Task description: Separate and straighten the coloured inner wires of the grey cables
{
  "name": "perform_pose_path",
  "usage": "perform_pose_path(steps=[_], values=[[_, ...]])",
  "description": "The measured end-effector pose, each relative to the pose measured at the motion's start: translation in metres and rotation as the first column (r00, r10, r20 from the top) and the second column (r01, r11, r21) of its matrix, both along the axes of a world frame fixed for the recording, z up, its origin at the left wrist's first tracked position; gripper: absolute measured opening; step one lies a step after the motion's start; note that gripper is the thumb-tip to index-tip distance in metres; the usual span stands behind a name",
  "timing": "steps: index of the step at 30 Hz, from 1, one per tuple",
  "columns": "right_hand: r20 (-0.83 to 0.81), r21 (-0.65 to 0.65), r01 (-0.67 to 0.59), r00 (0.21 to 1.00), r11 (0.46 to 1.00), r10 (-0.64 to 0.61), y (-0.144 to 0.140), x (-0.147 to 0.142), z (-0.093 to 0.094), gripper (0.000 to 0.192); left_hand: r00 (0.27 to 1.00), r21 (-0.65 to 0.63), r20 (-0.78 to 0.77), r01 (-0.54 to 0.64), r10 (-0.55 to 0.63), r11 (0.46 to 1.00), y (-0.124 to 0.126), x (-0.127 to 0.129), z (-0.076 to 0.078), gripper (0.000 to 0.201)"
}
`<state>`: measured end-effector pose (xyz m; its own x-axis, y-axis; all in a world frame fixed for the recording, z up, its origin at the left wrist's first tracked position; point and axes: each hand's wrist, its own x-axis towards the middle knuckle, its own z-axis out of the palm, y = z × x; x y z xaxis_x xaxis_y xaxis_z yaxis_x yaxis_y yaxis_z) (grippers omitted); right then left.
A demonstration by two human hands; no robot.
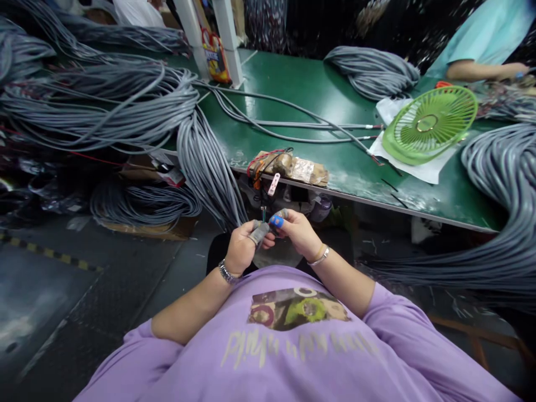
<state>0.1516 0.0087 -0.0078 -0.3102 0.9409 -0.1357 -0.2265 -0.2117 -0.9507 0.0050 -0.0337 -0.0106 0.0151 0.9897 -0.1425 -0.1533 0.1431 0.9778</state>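
Observation:
My left hand (243, 245), with a grey cover on its thumb, is closed in front of my body, just below the table edge. A few thin wires (263, 213) stand up from between its fingers. Close beside it, my right hand (301, 233) is pinched, with blue and grey covers on its fingertips. Whatever lies between the right fingertips is too small to make out. Above both hands, a tool block wrapped in brown tape (285, 164) sits on the table edge, with a pale tag (274, 184) and red and black leads by it.
Bundles of grey cable (125, 111) cover the left of the green table (288, 78) and hang over its edge. Loose cable ends (372, 137) point toward a green fan (427, 125). More cable (511, 173) hangs at right. A co-worker's arm (481, 70) is at far right.

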Motion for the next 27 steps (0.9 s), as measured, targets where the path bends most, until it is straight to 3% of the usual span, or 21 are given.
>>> perform_pose_path(steps=[7, 15, 21, 24, 27], values=[[0.087, 0.098, 0.047, 0.995, 0.994, -0.056, 0.008, 0.001, -0.001, 0.036, 0.998, -0.055, 0.046, -0.032, 0.034, 0.998, 0.011, 0.003, -0.002, 0.032], [0.091, 0.123, 0.015, 0.995, 0.992, -0.026, 0.018, 0.001, -0.001, 0.036, 0.989, -0.023, -0.132, -0.074, 0.07, 0.997, 0.02, -0.001, 0.0, 0.032], [0.077, 0.165, -0.037, 0.997, 0.986, 0.025, 0.008, -0.001, -0.005, 0.031, 0.967, -0.061, 0.111, -0.225, 0.23, 0.973, 0.03, 0.001, 0.001, 0.025], [0.122, 0.231, -0.068, 0.992, 0.971, 0.04, 0.004, 0.0, -0.005, 0.031, 0.961, -0.117, 0.15, -0.214, 0.23, 0.97, 0.031, -0.001, 0.002, 0.026], [0.142, 0.173, -0.064, 0.989, 0.983, 0.039, 0.007, 0.003, -0.001, 0.034, 0.971, -0.123, 0.14, -0.175, 0.191, 0.977, 0.029, -0.001, 0.004, 0.027]])
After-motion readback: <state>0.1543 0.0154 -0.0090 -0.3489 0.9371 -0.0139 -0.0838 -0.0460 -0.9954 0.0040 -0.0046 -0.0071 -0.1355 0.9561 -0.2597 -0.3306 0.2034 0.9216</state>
